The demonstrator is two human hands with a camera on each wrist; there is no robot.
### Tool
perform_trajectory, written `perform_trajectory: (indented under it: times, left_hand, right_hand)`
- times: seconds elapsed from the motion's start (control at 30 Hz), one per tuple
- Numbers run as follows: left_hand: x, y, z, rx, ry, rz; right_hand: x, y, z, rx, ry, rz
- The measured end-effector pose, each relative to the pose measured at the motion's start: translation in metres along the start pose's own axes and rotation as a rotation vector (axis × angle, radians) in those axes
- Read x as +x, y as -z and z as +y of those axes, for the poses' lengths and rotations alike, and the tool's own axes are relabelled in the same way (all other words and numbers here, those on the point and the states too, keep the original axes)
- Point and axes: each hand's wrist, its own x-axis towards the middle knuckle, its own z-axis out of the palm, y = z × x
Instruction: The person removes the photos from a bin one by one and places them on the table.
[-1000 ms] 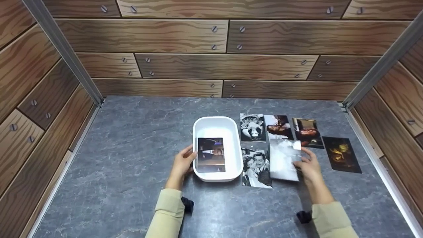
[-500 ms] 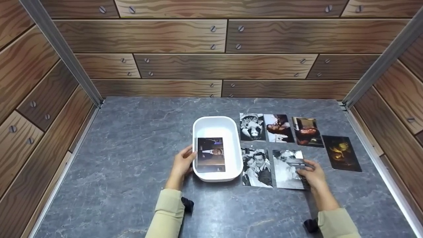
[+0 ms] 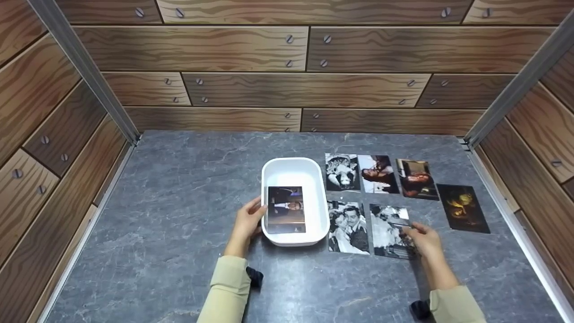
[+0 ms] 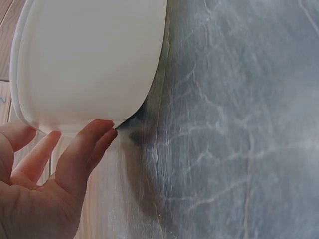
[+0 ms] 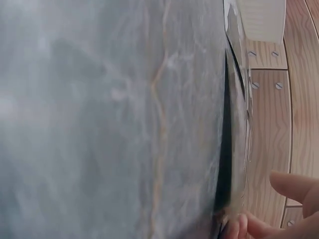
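Note:
My left hand (image 3: 249, 220) grips the left side of a white plastic tub (image 3: 318, 197), thumb at the rim and fingers along the outer wall. In the left wrist view the fingertips touch the tub's side (image 4: 89, 74). Inside the tub lies a colour photo (image 3: 286, 211). With my right hand (image 3: 426, 242) I hold the lower right edge of a black-and-white photo (image 3: 388, 226). The right wrist view sees this photo nearly edge-on, a dark gap beneath it; the right fingers (image 5: 241, 224) meet its edge, and their exact grip is partly hidden.
Beside the tub lies a black-and-white photo of a couple (image 3: 347, 229). Behind it are another black-and-white photo (image 3: 342, 172) and two colour photos, one reddish (image 3: 379, 175), one brownish (image 3: 418, 179). A dark photo (image 3: 464, 208) lies far right. Wood-patterned walls (image 3: 305, 89) enclose the grey tabletop (image 3: 188, 193).
My right hand has carried the black-and-white photo down and to the right, beside the couple photo, and it now lies flatter with less glare. The left hand and tub have stayed put.

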Motion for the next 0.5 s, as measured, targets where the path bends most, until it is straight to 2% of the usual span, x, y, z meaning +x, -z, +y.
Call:
perform_trajectory:
  times: [0.13, 0.27, 0.5]
  left_hand:
    - [0.0, 0.0, 0.0, 0.005, -0.002, -0.001]
    - [0.001, 0.001, 0.0, 0.007, 0.002, 0.003]
    - [0.0, 0.0, 0.0, 0.0, 0.005, -0.001]
  right_hand:
    - [-0.002, -0.003, -0.011, 0.051, -0.017, -0.007]
    - [-0.003, -0.012, -0.036, 0.139, 0.03, 0.012]
    - [-0.008, -0.059, -0.088, 0.253, 0.149, -0.075]
